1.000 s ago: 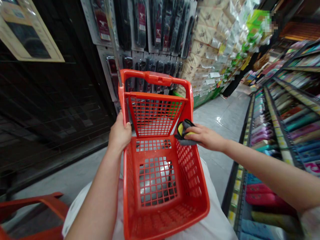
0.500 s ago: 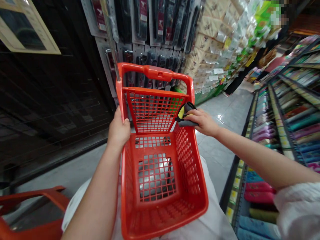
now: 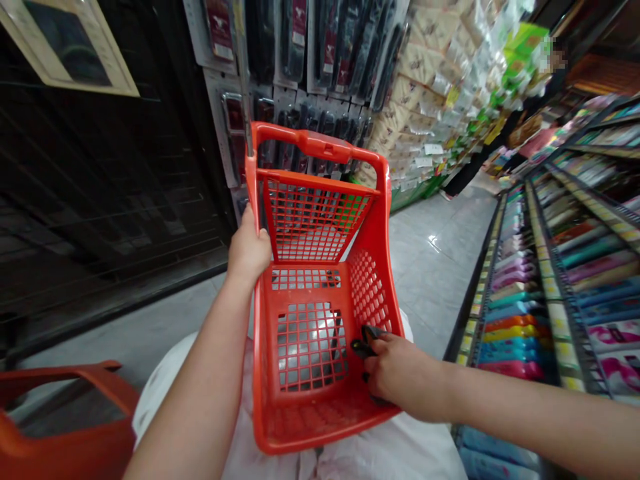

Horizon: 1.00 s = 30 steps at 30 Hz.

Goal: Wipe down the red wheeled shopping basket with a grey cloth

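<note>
A red plastic shopping basket (image 3: 313,291) with grid walls is tilted towards me, its inside facing up at me. My left hand (image 3: 250,248) is closed around its left side edge, below the handle (image 3: 300,141). In my right hand (image 3: 413,379) is a bunched dark grey cloth (image 3: 371,333) with a bit of yellow showing. The fingers press the cloth against the lower right wall and rim, reaching partly inside. Part of the cloth is hidden under the hand. Only the bare basket floor shows inside.
Packaged goods (image 3: 325,53) hang on the wall ahead, close behind the handle. Shelves of folded colourful textiles (image 3: 520,333) line the right. An orange-red plastic piece (image 3: 65,400) lies at lower left. Farther off, a person (image 3: 475,163) stands in the aisle.
My right hand has moved with the cloth from the upper right of the basket down to its lower right wall. My left hand keeps its hold; the view has shifted slightly.
</note>
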Each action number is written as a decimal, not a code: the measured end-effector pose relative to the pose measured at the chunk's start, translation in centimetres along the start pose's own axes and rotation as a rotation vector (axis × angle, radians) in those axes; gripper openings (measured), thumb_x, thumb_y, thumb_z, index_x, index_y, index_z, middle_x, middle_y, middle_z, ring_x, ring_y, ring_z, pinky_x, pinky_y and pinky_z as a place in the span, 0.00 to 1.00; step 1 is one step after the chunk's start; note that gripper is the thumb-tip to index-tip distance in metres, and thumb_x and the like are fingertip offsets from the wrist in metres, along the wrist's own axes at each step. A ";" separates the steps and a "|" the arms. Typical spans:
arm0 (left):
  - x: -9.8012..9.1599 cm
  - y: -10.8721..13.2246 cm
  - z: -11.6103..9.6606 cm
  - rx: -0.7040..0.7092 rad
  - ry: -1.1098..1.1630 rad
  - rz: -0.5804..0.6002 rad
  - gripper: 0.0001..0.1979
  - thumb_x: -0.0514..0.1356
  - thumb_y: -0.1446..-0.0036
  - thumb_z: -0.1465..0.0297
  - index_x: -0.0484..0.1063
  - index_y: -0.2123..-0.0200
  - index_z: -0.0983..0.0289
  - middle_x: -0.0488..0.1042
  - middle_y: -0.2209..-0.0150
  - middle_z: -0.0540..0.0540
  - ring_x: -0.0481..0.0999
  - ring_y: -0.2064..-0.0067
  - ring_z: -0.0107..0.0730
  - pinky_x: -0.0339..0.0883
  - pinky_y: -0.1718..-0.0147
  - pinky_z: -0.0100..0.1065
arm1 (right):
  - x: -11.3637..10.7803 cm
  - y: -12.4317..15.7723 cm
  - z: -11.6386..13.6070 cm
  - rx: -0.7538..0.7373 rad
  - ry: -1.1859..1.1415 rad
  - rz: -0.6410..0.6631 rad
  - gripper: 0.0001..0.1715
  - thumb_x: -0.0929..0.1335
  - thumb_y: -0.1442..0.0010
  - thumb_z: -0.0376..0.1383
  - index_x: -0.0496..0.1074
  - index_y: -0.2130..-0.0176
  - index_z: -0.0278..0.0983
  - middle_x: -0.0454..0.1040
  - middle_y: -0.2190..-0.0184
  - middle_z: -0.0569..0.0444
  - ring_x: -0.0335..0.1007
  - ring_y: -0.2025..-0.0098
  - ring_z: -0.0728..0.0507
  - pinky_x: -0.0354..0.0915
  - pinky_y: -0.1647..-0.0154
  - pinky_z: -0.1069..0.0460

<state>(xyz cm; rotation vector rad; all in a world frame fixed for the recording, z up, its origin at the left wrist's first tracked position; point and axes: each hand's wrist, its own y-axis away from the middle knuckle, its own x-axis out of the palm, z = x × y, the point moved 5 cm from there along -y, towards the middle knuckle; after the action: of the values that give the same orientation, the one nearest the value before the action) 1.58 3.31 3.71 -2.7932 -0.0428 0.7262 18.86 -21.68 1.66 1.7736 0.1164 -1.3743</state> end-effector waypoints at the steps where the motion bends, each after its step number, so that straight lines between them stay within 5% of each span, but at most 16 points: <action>1: 0.0 0.1 -0.1 -0.006 -0.001 0.001 0.35 0.52 0.48 0.78 0.57 0.36 0.59 0.69 0.42 0.55 0.69 0.41 0.43 0.61 0.42 0.41 | 0.2 -0.8 -0.1 0.003 0.023 0.066 0.07 0.67 0.47 0.30 0.76 0.72 0.37 0.76 0.71 0.48 0.70 0.64 0.40 0.64 0.62 0.46; 6: -0.2 0.3 -0.2 -0.055 -0.047 0.004 0.34 0.51 0.47 0.77 0.56 0.35 0.61 0.70 0.42 0.58 0.71 0.43 0.45 0.64 0.44 0.43 | -1.9 -4.2 -5.4 0.079 0.067 0.201 0.09 0.68 0.45 0.31 0.78 0.64 0.40 0.79 0.63 0.49 0.73 0.59 0.39 0.63 0.63 0.50; 12: -0.4 0.3 0.0 -0.086 -0.108 0.007 0.34 0.50 0.45 0.77 0.53 0.34 0.63 0.70 0.43 0.62 0.73 0.46 0.49 0.65 0.47 0.46 | -10.2 -6.3 -18.7 0.476 0.331 -0.109 0.15 0.62 0.37 0.33 0.78 0.59 0.34 0.76 0.56 0.39 0.70 0.53 0.33 0.63 0.59 0.46; 15: -0.4 0.2 0.2 -0.077 -0.105 0.008 0.35 0.51 0.46 0.77 0.52 0.34 0.63 0.70 0.43 0.60 0.73 0.46 0.47 0.64 0.46 0.44 | -11.7 -7.1 -22.2 0.588 0.391 -0.171 0.18 0.60 0.35 0.34 0.77 0.57 0.33 0.74 0.54 0.37 0.68 0.52 0.31 0.64 0.60 0.43; 18: -0.3 0.1 0.3 -0.077 -0.097 0.005 0.35 0.51 0.46 0.76 0.52 0.34 0.63 0.70 0.43 0.58 0.72 0.45 0.46 0.64 0.46 0.43 | -9.0 -8.4 -20.7 0.526 0.318 -0.036 0.17 0.61 0.36 0.34 0.77 0.57 0.34 0.75 0.55 0.38 0.71 0.55 0.33 0.65 0.61 0.45; 23: -0.2 0.1 0.3 -0.078 -0.081 0.013 0.35 0.51 0.46 0.76 0.52 0.34 0.63 0.69 0.42 0.58 0.71 0.43 0.47 0.62 0.43 0.43 | -3.3 -9.1 -13.8 0.270 0.197 0.151 0.12 0.68 0.42 0.37 0.78 0.59 0.35 0.77 0.58 0.43 0.72 0.54 0.36 0.66 0.56 0.47; 26: -0.2 0.1 0.2 -0.067 -0.090 0.016 0.35 0.51 0.46 0.77 0.52 0.34 0.64 0.67 0.40 0.59 0.69 0.41 0.47 0.61 0.42 0.43 | -4.6 -7.5 -14.1 0.319 0.151 0.107 0.11 0.69 0.43 0.35 0.78 0.59 0.37 0.78 0.58 0.45 0.73 0.54 0.38 0.66 0.57 0.49; 30: -0.1 0.2 0.1 -0.059 -0.090 0.013 0.35 0.51 0.47 0.77 0.53 0.34 0.64 0.66 0.39 0.58 0.68 0.41 0.47 0.61 0.42 0.43 | -9.4 -6.0 -19.2 0.517 0.245 -0.079 0.14 0.65 0.39 0.38 0.78 0.58 0.37 0.75 0.55 0.41 0.71 0.54 0.34 0.67 0.59 0.47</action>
<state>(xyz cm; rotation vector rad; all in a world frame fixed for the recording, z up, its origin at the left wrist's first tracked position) 1.42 3.14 3.61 -2.8177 -0.0642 0.8666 26.22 -1.29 6.41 2.3883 -0.0433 -1.3137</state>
